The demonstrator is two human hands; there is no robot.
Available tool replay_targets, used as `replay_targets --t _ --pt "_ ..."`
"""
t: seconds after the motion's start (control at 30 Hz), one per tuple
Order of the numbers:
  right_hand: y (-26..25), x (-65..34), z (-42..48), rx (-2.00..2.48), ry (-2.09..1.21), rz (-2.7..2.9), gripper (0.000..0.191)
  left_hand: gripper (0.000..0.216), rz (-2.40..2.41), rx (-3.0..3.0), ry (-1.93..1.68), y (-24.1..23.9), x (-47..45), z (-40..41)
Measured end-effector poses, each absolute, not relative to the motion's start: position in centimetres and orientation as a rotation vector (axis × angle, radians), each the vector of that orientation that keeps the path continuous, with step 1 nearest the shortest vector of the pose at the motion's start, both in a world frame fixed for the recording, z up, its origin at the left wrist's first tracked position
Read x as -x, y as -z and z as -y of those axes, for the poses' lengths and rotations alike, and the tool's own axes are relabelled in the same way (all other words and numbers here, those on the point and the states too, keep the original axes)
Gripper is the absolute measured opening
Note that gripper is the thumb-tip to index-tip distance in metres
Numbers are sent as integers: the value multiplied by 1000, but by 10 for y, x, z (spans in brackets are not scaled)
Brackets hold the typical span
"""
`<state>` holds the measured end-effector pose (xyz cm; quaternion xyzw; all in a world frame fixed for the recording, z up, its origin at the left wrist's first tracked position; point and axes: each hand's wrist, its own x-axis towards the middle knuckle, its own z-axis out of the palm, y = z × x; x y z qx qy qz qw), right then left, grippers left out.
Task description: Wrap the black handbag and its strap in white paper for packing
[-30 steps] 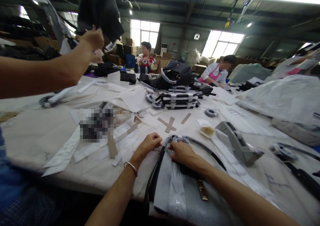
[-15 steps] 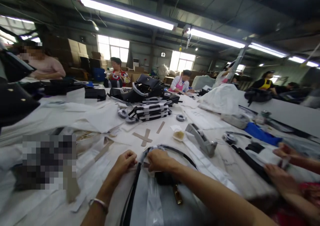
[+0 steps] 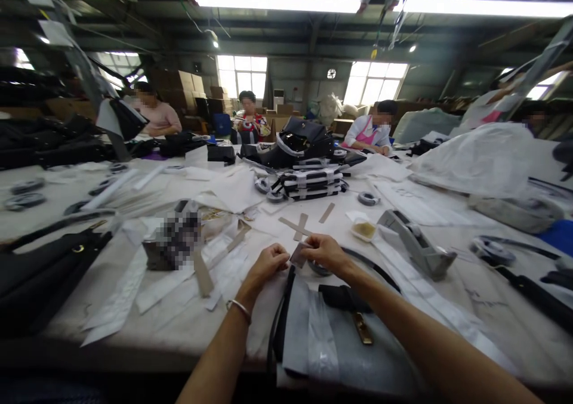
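Note:
My left hand (image 3: 267,265) and my right hand (image 3: 325,252) meet over the near table edge, both pinching a small grey piece of wrapping (image 3: 298,255) held up between them. Below them lies a black bag (image 3: 344,299) partly wrapped in grey foam sheet and clear plastic (image 3: 313,344), with a gold clasp (image 3: 362,327). Its black strap (image 3: 280,317) runs down under my left hand, and another part of the strap arcs away to the right of my right hand.
A grey tape dispenser (image 3: 416,246) stands right of my hands, a small tray (image 3: 363,230) beside it. Paper strips, tape rolls (image 3: 367,198) and stacked wrapped black bags (image 3: 311,180) cover the table. Another black bag (image 3: 40,267) lies left. Several people work at the far side.
My hands have lifted off the strap and now hold a small grey piece up between them. The camera swung right, then back left; the neighbour's hands at right are out of view.

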<state>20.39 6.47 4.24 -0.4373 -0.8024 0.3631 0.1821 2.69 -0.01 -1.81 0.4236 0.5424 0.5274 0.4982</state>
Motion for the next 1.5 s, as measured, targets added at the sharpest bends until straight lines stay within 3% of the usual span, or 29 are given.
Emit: replay_targets --t 0.13,0.37,0.5,0.63,0.77,0.93,1.07,1.3,1.5 --pt "-39 -197 -58 1040 -1440 1914 18 25 -1270 -959 -1359 18 -26 -1" --pt "-29 -180 -51 860 -1824 1691 44 33 -1265 -858 -1450 22 -21 -3" --pt "-20 -177 -55 850 -1833 1802 46 40 -1265 -802 -1491 25 -19 -4" --pt "-14 -178 -62 984 -1786 1879 65 40 -1248 -827 -1576 18 -19 -3" --pt "-14 -177 -65 960 -1784 1993 47 36 -1236 -981 -1590 9 -26 2" --pt "-12 -174 -63 999 -1853 1875 22 15 -1474 -1734 -1577 9 -36 15" --pt "-2 -173 -64 1125 -1842 1724 19 21 -1477 -2142 -1472 14 -42 24" --pt "-1 -178 -61 1099 -1824 1546 23 29 -1895 -1555 -1565 15 -39 15" --pt "-8 -181 -60 1102 -1657 1736 22 28 -1573 -1256 -1476 16 -32 8"
